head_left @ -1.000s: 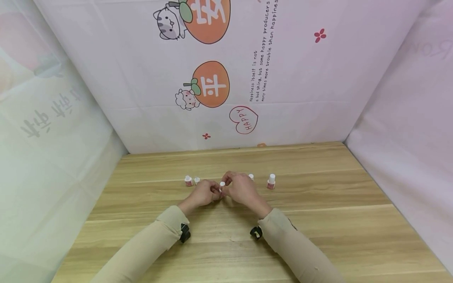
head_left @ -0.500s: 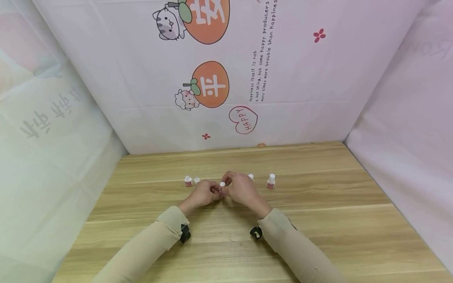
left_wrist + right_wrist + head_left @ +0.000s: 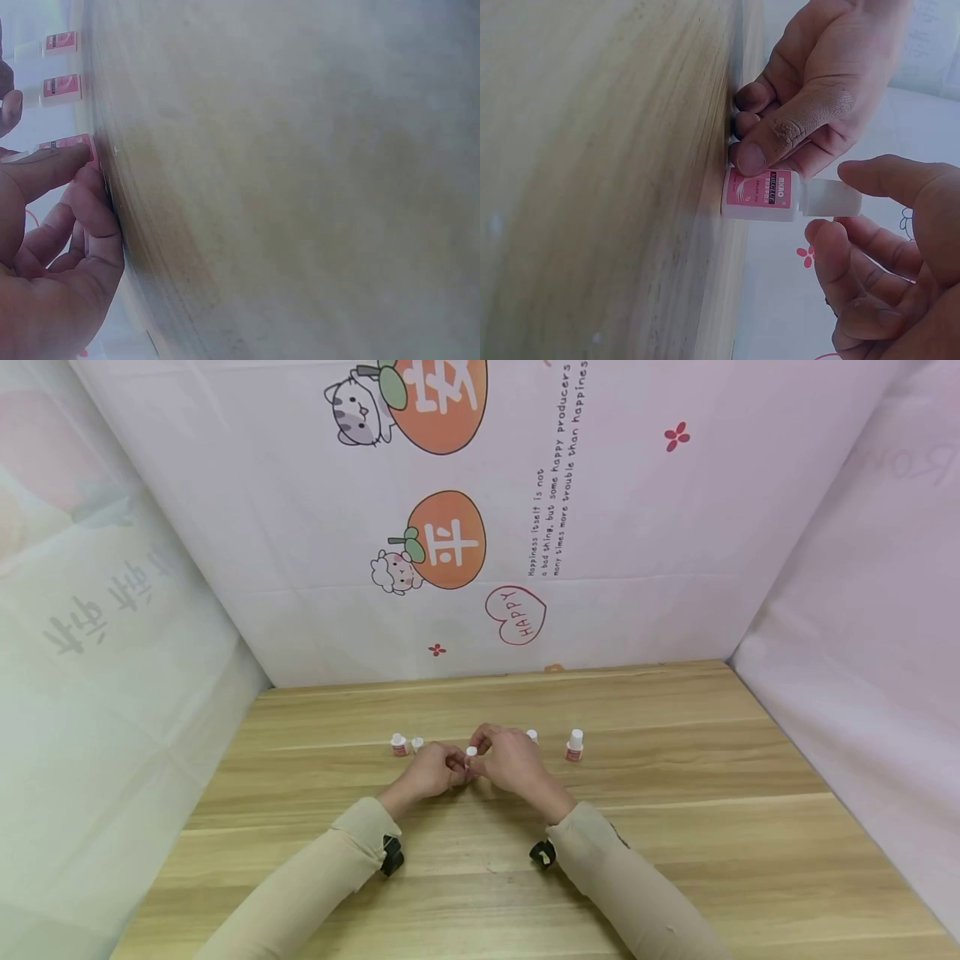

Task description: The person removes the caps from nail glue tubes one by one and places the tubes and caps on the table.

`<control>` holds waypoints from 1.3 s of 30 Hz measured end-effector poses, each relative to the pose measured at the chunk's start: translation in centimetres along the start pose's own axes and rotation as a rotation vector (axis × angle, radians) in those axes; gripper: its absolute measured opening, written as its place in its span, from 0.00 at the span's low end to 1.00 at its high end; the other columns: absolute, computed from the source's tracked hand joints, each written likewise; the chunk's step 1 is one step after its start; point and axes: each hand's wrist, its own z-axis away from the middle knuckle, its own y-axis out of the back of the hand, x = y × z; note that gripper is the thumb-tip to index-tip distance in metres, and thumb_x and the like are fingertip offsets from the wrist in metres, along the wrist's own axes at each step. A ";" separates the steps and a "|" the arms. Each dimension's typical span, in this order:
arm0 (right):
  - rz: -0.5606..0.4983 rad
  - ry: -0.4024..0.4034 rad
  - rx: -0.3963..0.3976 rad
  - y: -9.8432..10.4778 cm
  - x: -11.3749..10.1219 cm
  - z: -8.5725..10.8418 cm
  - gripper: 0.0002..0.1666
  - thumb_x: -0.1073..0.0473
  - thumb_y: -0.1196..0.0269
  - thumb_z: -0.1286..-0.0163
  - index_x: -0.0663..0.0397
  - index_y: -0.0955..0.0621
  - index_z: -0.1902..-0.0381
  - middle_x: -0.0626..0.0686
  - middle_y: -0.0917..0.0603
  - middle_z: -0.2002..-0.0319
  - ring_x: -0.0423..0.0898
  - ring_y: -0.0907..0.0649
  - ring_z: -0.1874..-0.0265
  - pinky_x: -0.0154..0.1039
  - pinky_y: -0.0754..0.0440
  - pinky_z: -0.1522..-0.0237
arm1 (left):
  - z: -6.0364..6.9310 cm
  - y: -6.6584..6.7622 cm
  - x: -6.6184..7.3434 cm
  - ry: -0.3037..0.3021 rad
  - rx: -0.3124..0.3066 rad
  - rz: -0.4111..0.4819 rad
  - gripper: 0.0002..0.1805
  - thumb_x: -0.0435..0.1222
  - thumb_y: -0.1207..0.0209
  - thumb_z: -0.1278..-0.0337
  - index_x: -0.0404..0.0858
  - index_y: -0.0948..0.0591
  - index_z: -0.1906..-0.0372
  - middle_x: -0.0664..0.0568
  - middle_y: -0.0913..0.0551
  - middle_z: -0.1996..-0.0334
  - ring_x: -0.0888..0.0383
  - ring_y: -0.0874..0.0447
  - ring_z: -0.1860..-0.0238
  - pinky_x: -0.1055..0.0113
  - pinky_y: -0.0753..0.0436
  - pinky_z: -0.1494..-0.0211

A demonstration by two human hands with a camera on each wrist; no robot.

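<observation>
Left of centre in head frame, small white pink-labelled bottle [image 3: 399,745]; second white bottle [image 3: 417,743], partly hidden. At centre, left hand [image 3: 431,768] pinches body of upright white pink-labelled bottle [image 3: 763,198]; right hand [image 3: 514,762] pinches white cylindrical cap [image 3: 832,199]. Farther right, half-hidden white bottle [image 3: 532,735], rightmost pink-labelled bottle [image 3: 575,746].

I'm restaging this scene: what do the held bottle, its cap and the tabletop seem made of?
The bottle looks like smooth plastic, given its milky body. The cap is probably plastic: even white, no metallic glint. The tabletop has streaky wood grain and a soft sheen: wood or laminate, can't tell.
</observation>
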 end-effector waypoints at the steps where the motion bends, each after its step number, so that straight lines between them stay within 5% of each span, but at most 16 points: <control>1: -0.004 -0.001 0.000 0.0 0.0 0.0 0.09 0.49 0.30 0.38 0.40 0.18 0.63 0.41 0.13 0.66 0.41 0.20 0.69 0.36 0.25 0.69 | 0.0 0.0 0.0 0.005 -0.002 0.000 0.09 0.26 0.35 0.49 0.34 0.13 0.61 0.50 0.13 0.72 0.64 0.21 0.71 0.74 0.23 0.67; 39: 0.007 -0.004 -0.005 -0.1 -0.1 -0.1 0.09 0.51 0.30 0.38 0.40 0.17 0.61 0.41 0.12 0.65 0.41 0.20 0.68 0.37 0.25 0.68 | 0.1 0.1 0.3 0.018 -0.009 0.009 0.08 0.27 0.34 0.48 0.34 0.13 0.60 0.51 0.12 0.71 0.64 0.20 0.71 0.74 0.23 0.66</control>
